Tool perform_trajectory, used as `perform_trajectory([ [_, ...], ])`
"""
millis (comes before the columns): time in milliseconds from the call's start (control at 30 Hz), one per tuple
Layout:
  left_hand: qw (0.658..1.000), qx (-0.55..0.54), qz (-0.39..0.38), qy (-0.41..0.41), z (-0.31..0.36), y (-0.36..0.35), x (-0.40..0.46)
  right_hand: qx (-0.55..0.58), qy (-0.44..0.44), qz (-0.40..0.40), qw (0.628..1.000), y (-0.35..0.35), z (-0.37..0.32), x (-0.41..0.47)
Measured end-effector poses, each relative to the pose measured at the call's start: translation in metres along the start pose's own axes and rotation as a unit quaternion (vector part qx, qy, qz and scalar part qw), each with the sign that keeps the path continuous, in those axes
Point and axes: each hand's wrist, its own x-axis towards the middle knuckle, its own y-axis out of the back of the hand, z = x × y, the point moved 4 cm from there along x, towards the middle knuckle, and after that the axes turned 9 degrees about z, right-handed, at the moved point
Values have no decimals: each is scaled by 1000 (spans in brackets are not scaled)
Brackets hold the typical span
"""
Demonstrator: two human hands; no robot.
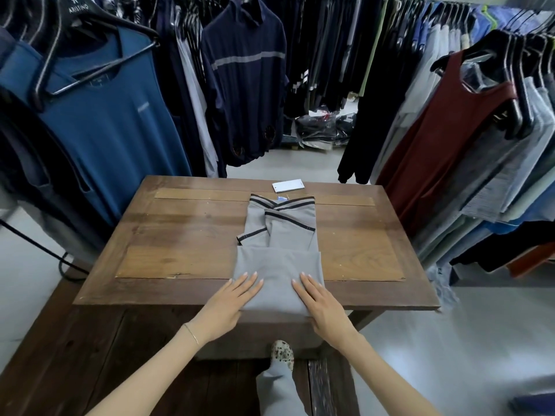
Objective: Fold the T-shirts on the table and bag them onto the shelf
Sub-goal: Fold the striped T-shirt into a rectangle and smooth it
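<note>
Pressing flat with straight, spread fingers, the left hand (231, 298) and right hand (321, 301) held the half-folded grey striped-sleeve T-shirt (279, 256) against the brown wooden bench (186, 235), probably to set the crease.

T-shirt (279, 235) on table (186, 235); tag (287, 185) behind; garment racks (99, 115) both sides.

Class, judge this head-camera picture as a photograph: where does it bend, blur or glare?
Head view: wide-angle bending curves the table edges and the hanging clothes at the sides; the corners blur and smear; soft even light, a dull sheen on the wood; the grey T-shirt and both hands, left and right, are sharp.
</note>
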Motion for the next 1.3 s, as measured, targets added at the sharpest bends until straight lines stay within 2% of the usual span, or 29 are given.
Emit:
perform_trajectory([
  [267,999,-38,2,10,7,12,-16,-24,-19,21,999,8,-5,-15],
  [333,995,-86,41,32,7,21,-19,-9,-46,18,999,16,-5,-17],
  [433,980,-173,32,96,1,35,-18,88,-94,1,992,30,-4,-17],
  [533,949,-279,25,146,-8,46,-16,186,-162,-22,969,40,6,-16],
  [633,911,-361,43,196,-14,56,-16,260,-182,20,948,54,12,-12],
  [867,806,-480,161,308,-28,64,11,447,-280,117,842,69,26,8],
  [1033,773,-503,217,320,-45,70,50,476,-303,162,809,74,37,48],
  [1300,741,-490,272,368,-90,58,123,467,-346,178,794,65,79,125],
])
